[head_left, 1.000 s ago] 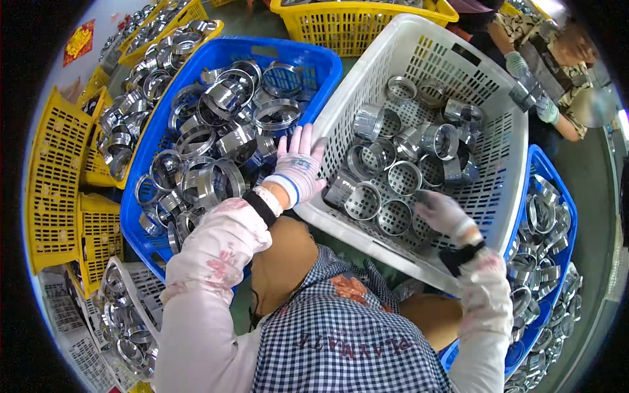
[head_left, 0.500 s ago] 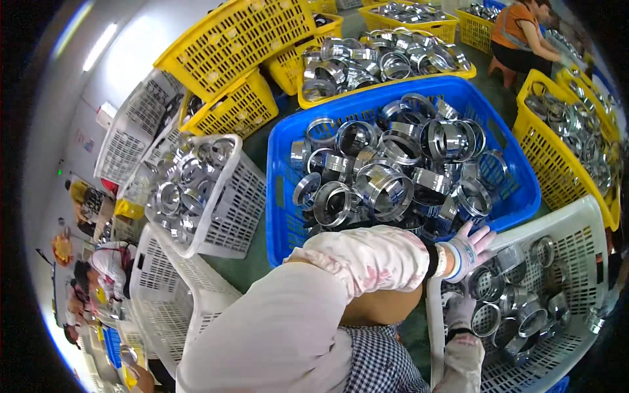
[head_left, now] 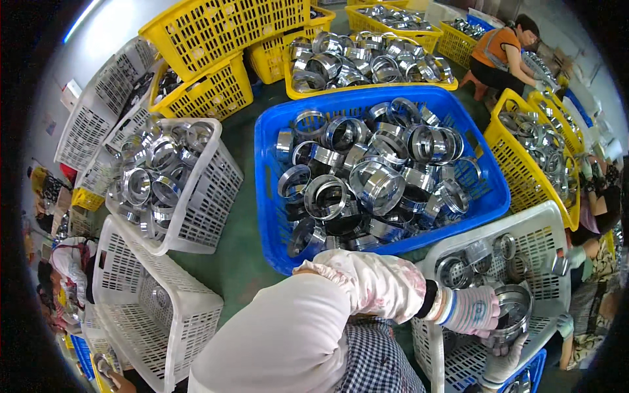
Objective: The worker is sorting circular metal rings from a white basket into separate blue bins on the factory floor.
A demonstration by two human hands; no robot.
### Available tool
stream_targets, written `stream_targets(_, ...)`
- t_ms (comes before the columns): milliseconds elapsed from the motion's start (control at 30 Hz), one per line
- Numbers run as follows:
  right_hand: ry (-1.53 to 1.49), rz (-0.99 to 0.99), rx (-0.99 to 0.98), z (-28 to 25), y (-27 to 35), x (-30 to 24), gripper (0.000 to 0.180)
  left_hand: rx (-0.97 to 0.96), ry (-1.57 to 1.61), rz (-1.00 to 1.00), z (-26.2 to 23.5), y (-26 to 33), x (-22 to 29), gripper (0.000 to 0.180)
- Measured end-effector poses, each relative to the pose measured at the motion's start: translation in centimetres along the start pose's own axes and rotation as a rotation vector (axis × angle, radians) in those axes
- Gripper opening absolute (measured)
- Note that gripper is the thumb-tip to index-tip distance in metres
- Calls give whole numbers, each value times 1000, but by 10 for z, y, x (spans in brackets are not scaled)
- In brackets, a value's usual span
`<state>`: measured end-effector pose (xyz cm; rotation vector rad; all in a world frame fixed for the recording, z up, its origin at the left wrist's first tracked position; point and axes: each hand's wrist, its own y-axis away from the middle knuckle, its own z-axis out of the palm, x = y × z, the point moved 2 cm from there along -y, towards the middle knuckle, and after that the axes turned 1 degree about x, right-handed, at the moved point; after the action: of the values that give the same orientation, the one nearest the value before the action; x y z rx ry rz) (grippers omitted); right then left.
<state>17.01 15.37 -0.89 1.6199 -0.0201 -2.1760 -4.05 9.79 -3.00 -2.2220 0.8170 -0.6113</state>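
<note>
Over the white basket [head_left: 545, 272] at the lower right, both my gloved hands are closed round shiny metal rings [head_left: 515, 306]. My left hand [head_left: 470, 310], in a striped glove, grips them from the left side, its arm reaching across in a pale sleeve. Below them my right hand [head_left: 504, 364] holds the lower edge, its fingers partly in view. Whether this is one ring or several together I cannot tell. More loose rings [head_left: 452, 270] lie in the same basket, behind my hands.
A blue basket [head_left: 268, 229] heaped with rings stands ahead. A white basket [head_left: 213, 187] of rings and an empty white one [head_left: 190, 314] are at left; yellow baskets [head_left: 223, 33] stand behind. At right, a co-worker's gloved hand [head_left: 576, 257] is near a ring. Another person [head_left: 501, 52] sits farther back.
My left hand, spread at the basket's edge before, has moved down and right and closed on the rings. My right hand has moved right and lower. The whole view has shifted.
</note>
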Motion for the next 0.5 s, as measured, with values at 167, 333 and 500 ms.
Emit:
stream_targets(167, -200, -171, -516, 32, 52, -14, 42, 148, 70, 115, -36, -12, 25, 26)
stream_targets(333, 936, -582, -175, 13, 47, 85, 50, 276, 956, -913, -77, -25, 50, 24)
stream_targets(500, -71, -143, -319, 32, 61, 11, 62, 332, 385, -147, -42, -3, 49, 22)
